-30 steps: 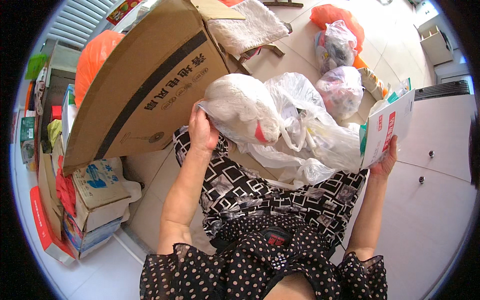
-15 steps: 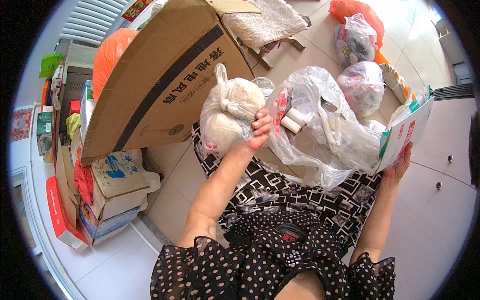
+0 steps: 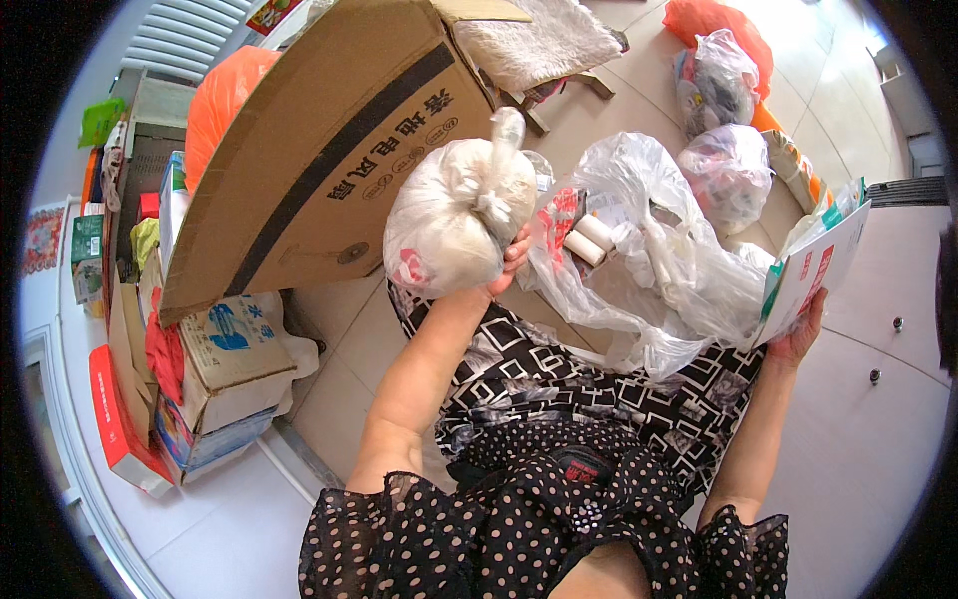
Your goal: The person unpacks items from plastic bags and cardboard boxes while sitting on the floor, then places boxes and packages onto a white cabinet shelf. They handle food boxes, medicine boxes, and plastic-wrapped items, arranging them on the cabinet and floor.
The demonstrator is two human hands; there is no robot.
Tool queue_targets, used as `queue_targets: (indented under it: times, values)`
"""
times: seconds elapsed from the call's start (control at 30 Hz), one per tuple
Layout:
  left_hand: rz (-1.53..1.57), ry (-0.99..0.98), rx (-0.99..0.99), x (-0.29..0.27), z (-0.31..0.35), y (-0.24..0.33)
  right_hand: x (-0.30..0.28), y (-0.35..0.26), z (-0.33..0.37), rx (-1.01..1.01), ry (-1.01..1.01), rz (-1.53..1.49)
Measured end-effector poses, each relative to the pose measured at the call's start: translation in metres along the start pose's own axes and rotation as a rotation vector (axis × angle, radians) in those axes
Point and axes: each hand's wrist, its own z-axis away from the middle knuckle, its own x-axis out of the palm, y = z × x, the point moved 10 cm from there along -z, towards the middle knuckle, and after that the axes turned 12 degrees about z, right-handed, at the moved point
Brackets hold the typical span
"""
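Observation:
A bulging, knotted plastic bag [image 3: 439,215] with whitish contents rests in my left hand [image 3: 513,252]. Its tied neck points up and leans right; most of my fingers are hidden behind it, with a few tips curling round its right side. At the right, my right hand [image 3: 796,339] grips the lower edge of a flat white box [image 3: 810,270] with red print and green edges, held tilted. Between my hands, a large open clear plastic bag [image 3: 689,285] sits over my lap, with two white rolls [image 3: 589,240] and a red-and-white packet in it.
A big brown cardboard sheet [image 3: 299,190] leans at the left, above a stack of boxes [image 3: 239,359]. Filled plastic bags [image 3: 725,180] lie on the tiled floor at the back right. A white cabinet [image 3: 888,299] stands close on the right; a fluffy-topped stool [image 3: 539,45] stands behind.
My left hand has turned the knotted bag, which now bulges further left with its neck leaning right. My right hand and the white box have barely moved.

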Motion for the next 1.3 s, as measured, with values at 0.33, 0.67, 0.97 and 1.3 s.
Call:
queue_targets:
  times: [0.33, 0.67, 0.97, 1.3]
  values:
    - [-0.029, -0.17, 0.204, -0.004, -0.002, 0.053, 0.01, 0.002, -0.002, 0.023, -0.013, 0.016]
    - [-0.059, -0.14, 0.34, 0.009, 0.003, 0.067, -0.004, 0.0, -0.003, 0.028, 0.044, 0.037]
    - [-0.335, -0.012, 0.5, 0.016, 0.011, 0.114, 0.033, -0.005, 0.0, -0.07, 0.002, 0.156]
    - [-1.921, 0.09, 0.936, 0.138, 0.056, 0.08, 0.014, -0.009, 0.0, -0.029, 0.029, -0.043]
